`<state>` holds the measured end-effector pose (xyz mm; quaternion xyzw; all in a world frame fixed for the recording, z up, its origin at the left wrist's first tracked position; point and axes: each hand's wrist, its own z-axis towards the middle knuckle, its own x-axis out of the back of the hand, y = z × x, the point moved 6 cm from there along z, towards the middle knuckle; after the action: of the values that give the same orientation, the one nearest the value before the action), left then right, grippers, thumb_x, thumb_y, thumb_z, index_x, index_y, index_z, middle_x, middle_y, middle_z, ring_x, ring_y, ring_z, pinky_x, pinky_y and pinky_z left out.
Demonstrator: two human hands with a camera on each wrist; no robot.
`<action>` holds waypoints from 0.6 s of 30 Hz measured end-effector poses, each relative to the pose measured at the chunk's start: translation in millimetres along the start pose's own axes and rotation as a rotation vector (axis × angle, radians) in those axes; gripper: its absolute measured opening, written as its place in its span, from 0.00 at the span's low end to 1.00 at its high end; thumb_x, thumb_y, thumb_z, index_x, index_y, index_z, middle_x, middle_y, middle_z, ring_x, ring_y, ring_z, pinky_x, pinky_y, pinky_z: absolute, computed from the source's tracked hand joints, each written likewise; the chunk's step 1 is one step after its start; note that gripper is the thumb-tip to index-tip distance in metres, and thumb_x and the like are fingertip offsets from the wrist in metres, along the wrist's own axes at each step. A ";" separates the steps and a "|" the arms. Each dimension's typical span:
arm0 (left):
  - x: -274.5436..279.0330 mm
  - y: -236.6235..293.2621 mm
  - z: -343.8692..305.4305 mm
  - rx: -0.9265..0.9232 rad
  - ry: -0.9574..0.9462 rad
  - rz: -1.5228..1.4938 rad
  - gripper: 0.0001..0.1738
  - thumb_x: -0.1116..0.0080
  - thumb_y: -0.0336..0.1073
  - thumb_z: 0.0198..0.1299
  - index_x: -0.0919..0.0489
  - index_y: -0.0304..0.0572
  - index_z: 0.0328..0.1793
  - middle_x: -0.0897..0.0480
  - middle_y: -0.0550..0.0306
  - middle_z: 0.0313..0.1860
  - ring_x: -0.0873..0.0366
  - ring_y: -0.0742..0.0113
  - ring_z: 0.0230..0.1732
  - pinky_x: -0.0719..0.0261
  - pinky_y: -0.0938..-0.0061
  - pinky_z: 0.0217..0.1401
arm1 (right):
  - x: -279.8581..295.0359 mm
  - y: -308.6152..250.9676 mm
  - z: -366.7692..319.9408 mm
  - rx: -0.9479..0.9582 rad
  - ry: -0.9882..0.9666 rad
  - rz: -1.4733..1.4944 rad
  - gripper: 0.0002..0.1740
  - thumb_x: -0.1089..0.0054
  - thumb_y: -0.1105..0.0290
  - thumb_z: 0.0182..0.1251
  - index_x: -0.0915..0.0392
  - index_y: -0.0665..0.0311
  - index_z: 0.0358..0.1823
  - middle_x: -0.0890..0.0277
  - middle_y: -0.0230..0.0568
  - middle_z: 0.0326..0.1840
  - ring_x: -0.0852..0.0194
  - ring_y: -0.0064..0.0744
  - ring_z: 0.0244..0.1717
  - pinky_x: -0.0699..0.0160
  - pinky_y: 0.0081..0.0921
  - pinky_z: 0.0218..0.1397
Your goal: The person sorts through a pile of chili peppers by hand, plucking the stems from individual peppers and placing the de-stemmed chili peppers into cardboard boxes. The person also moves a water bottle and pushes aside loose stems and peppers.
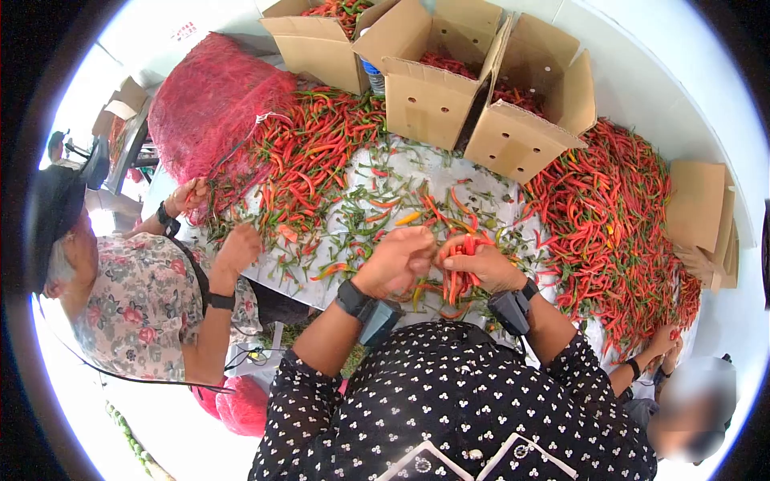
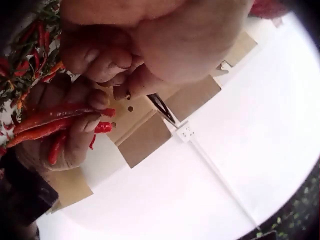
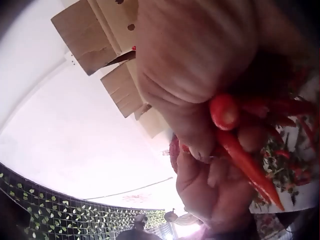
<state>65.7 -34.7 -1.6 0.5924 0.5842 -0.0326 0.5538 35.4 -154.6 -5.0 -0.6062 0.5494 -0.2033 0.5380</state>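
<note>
My right hand (image 1: pixel 491 268) grips a small bunch of red chillies (image 1: pixel 455 287) just above the table, the thumb laid across them. In the left wrist view several of these chillies (image 2: pixel 47 124) poke out between the fingers at both sides. One long chilli (image 3: pixel 252 167) points down out of the fist in the right wrist view. Close beside, my left hand (image 1: pixel 397 260) has its fingers curled in toward the bunch. Nothing shows between the left fingers, though their tips are partly hidden. Loose chillies and green stems (image 1: pixel 353 220) lie scattered under and beyond both hands.
A large chilli heap (image 1: pixel 609 232) spreads at right, another pile (image 1: pixel 309 156) at left by a red mesh sack (image 1: pixel 216 104). Open cardboard boxes (image 1: pixel 429 100) line the back. One person (image 1: pixel 152 297) works at my left; another person's hand (image 1: pixel 664 341) is at right.
</note>
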 end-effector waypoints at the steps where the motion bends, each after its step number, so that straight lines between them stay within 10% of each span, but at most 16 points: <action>1: 4.7 2.1 0.6 -0.050 -0.052 -0.057 0.11 0.54 0.35 0.63 0.32 0.43 0.27 0.32 0.67 0.20 0.43 0.82 0.17 0.44 0.85 0.20 | -1.5 -0.9 -0.4 -0.023 -0.008 0.034 0.11 0.40 0.66 0.58 0.25 0.63 0.40 0.27 0.28 0.30 0.31 0.15 0.29 0.31 0.15 0.32; 8: -7.9 14.0 -9.9 -0.185 0.059 0.678 0.12 0.54 0.39 0.64 0.27 0.38 0.33 0.27 0.66 0.22 0.33 0.82 0.21 0.34 0.84 0.24 | 3.9 -14.2 10.9 0.045 0.161 0.303 0.12 0.42 0.68 0.60 0.26 0.67 0.42 0.26 0.32 0.33 0.29 0.18 0.29 0.28 0.16 0.32; 18: 8.9 27.6 -19.1 -0.263 0.306 0.618 0.07 0.44 0.33 0.57 0.27 0.38 0.30 0.27 0.66 0.19 0.34 0.83 0.18 0.38 0.87 0.20 | 13.0 -108.1 10.6 0.291 0.333 -0.153 0.11 0.46 0.72 0.61 0.27 0.69 0.43 0.29 0.31 0.28 0.32 0.17 0.26 0.29 0.16 0.30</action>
<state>77.0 -7.5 16.7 0.6626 0.4529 0.3004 0.5153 96.7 -181.3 81.6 -0.5202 0.5480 -0.4175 0.5048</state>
